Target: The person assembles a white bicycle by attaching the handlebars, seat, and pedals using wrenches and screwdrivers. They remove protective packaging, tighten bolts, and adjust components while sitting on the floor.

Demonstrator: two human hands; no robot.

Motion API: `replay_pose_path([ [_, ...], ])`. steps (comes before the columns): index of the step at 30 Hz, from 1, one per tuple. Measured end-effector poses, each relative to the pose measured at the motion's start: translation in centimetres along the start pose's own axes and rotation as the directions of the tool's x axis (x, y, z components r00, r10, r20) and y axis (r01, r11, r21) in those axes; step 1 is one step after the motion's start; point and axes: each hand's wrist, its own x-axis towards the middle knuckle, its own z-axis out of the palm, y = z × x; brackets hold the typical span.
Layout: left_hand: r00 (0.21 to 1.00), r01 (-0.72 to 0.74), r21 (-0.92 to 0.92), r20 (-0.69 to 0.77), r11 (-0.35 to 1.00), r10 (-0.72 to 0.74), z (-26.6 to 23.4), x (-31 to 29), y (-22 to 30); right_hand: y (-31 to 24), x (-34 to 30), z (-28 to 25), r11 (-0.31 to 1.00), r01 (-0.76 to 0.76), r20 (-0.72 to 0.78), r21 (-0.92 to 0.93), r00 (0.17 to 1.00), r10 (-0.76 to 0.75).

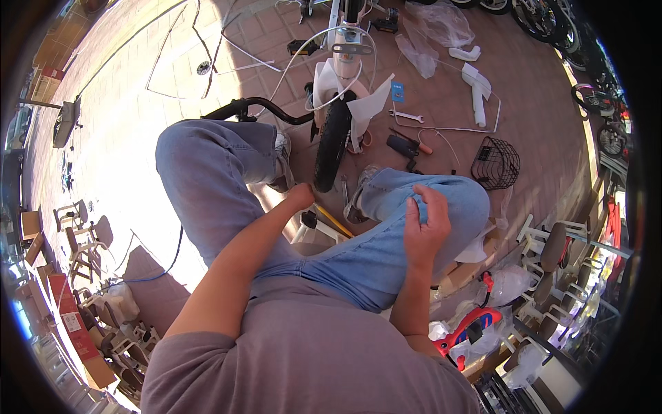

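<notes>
My left hand is closed beside the lower end of the black bicycle tire; its fingers are mostly hidden, and whatever it holds does not show. Near it a yellow bar slants between my legs. Over my right thigh, my right hand is empty, thumb and fingers apart and loosely bent. The white bicycle frame stands in front of me, partly wrapped in white sheet padding. A black handlebar sticks out to the left, and a pale cable loops around the frame.
On the paving at right lie a wrench, an orange-handled screwdriver, a black wire basket and white foam tubing. A pedal lies beyond the wheel. Chairs and a red-blue part are at lower right, cartons at left.
</notes>
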Motion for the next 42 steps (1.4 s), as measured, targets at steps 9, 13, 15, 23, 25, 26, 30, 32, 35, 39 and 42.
replay_pose_path([
  [9,0.934,-0.108,0.375,0.355,0.921,-0.035,-0.2,-1.9,7.5,1.3,-0.4,0.1,0.975,0.063,0.156,-0.215,0.987,-0.029],
  [13,0.887,-0.349,0.449,0.442,0.823,0.135,2.5,0.2,6.1,2.2,-0.3,1.4,0.942,0.045,0.235,-0.332,0.971,0.036],
  [15,0.883,-0.384,0.502,0.444,0.775,0.150,3.6,0.9,5.9,2.3,-0.4,2.5,0.952,0.035,0.273,-0.303,0.961,0.051],
  [23,0.893,-0.430,0.552,0.374,0.714,0.249,9.5,3.6,1.1,1.5,-0.7,5.1,0.979,-0.041,0.360,-0.200,0.926,0.112],
  [25,0.904,-0.394,0.521,0.367,0.757,0.218,9.2,3.8,1.0,1.4,-1.1,5.6,0.986,-0.044,0.338,-0.161,0.936,0.097],
  [26,0.896,-0.371,0.474,0.410,0.798,0.173,8.2,3.6,1.5,1.6,-1.7,5.6,0.985,-0.060,0.338,-0.159,0.935,0.112],
  [30,0.705,-0.541,0.345,0.684,0.767,0.189,3.4,2.6,4.2,2.5,-3.6,4.6,0.977,-0.113,0.323,-0.179,0.931,0.167],
  [32,0.774,-0.502,0.341,0.586,0.795,0.238,6.2,6.7,-4.1,-1.0,-1.0,6.1,0.996,0.002,0.334,-0.094,0.942,0.030],
  [35,0.761,-0.549,0.389,0.598,0.739,0.251,2.8,3.0,1.5,0.0,-2.9,4.8,0.993,-0.073,0.292,-0.092,0.951,0.097],
  [39,0.788,-0.528,0.483,0.586,0.698,0.190,-0.3,1.3,3.7,1.6,-3.1,4.1,0.970,-0.237,0.254,-0.047,0.937,0.241],
  [42,0.793,-0.524,0.456,0.569,0.719,0.217,-0.1,1.5,4.1,3.7,-3.0,3.7,0.948,-0.303,0.294,-0.098,0.901,0.319],
])
